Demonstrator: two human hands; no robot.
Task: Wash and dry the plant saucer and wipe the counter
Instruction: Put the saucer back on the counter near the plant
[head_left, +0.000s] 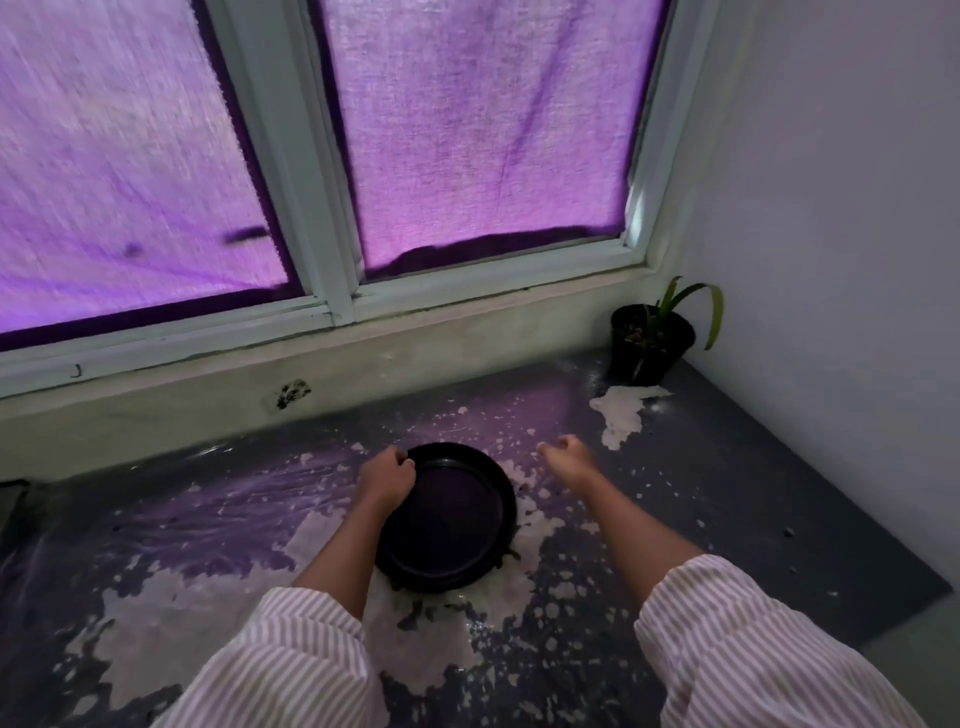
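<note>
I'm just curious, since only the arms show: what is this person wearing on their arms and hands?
Both hands, left hand and right hand, are bare, with no gloves, rings or watch visible. Each arm wears a loose sleeve of white fabric with thin pinkish stripes, pushed up so the forearms are uncovered.

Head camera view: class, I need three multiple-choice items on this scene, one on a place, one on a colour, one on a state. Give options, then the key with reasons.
1. Where does the small black potted plant stand?
A. far right corner by the wall
B. inside the saucer
C. on the window frame

2. What colour is the round plastic plant saucer?
A. white
B. black
C. green

3. What is the left hand doing?
A. hanging clear of the saucer
B. holding a cloth
C. gripping the saucer's rim

Key: 1 A, it sits beside the white wall; 2 B, it is dark all over; 3 C, fingers curl over the rim, while the right hand is apart.
</note>
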